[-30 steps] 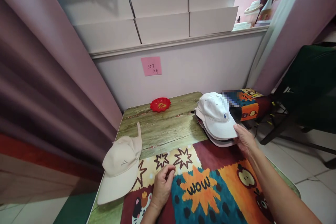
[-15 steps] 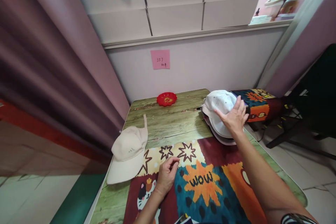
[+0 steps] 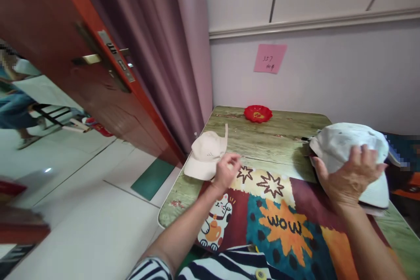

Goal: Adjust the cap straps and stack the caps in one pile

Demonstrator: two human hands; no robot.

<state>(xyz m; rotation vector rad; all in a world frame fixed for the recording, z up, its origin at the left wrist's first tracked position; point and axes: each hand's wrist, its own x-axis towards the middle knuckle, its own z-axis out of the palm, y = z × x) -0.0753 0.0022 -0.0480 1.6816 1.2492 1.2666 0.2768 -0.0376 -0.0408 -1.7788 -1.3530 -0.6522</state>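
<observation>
Lying under R fingers (image 3: 355, 155), wht cap (image 3: 346, 136)

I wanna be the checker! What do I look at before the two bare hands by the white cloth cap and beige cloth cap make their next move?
1. Right hand at the white cloth cap, fingers spread: ok.
2. Right hand gripping that cap: not ok; the fingers aren't closed around it.
3. Left hand touching the beige cloth cap: cannot tell; it overlaps the cap's edge in view.
4. Beige cap resting crown up on the wood-patterned table: ok.
5. Red scalloped dish away from both hands: ok, it's at the table's far side.
</observation>
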